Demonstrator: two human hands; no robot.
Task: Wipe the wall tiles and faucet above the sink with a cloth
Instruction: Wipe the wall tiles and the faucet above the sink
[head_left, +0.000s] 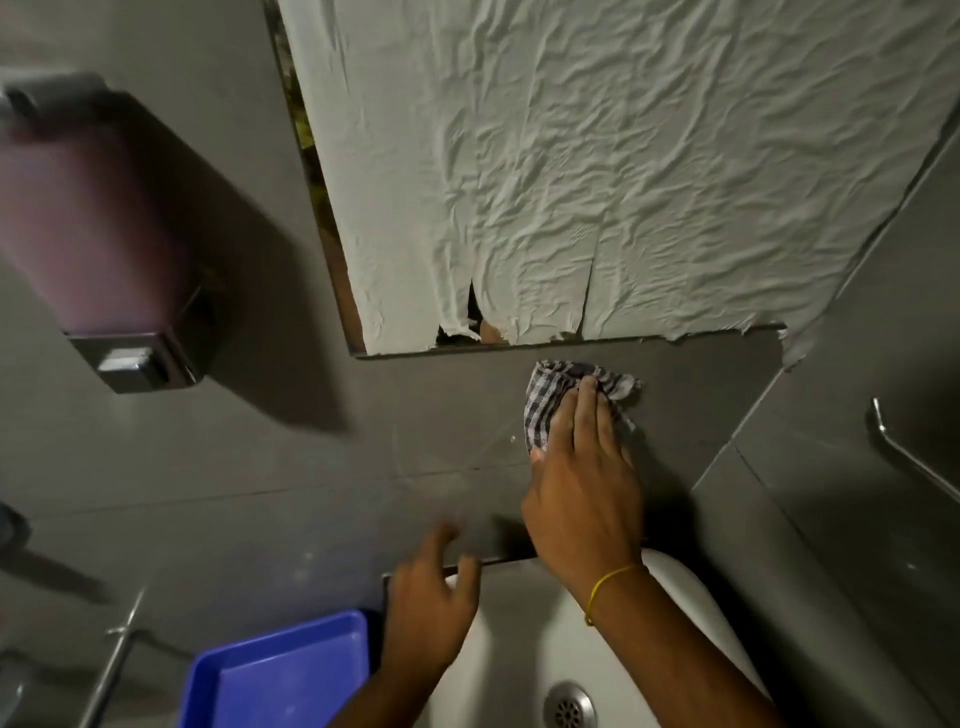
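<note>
My right hand (582, 467) presses a black-and-white checked cloth (550, 395) flat against the grey wall tiles (441, 415), just below the mirror's lower edge. My left hand (431, 608) rests with fingers apart on the ledge at the back of the white sink (519, 649), holding nothing. The sink's metal drain (569, 709) shows at the bottom. No faucet can be made out in this view.
Crumpled white paper (597, 156) covers the mirror above. A purple soap dispenser (93, 234) hangs on the left wall. A blue tray (280, 675) sits left of the sink. A metal rail (909, 457) runs along the right wall.
</note>
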